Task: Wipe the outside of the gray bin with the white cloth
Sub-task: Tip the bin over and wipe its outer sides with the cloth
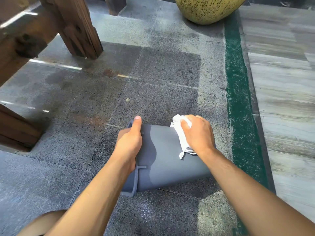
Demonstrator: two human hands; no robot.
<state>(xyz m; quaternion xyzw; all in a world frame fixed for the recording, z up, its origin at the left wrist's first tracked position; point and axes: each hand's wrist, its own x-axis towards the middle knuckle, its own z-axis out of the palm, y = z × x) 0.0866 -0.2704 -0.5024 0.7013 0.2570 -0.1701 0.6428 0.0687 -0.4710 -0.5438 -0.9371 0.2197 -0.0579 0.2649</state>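
The gray bin (163, 155), lying sideways, is being gripped at its rim by the left hand (129, 143), fingers hidden inside; the white cloth (181, 133) is being clutched against its wall by the right hand (199, 133).

The bin (163, 155) is plain slate gray, with a darker gray patch along its rim side. On it lies a white cloth (181, 135) with a gray smudge. Around the bin, the floor (153, 68) is speckled gray stone; right of it runs a green strip (238, 92), beyond it a yellow, brown-flecked pot (208, 9).
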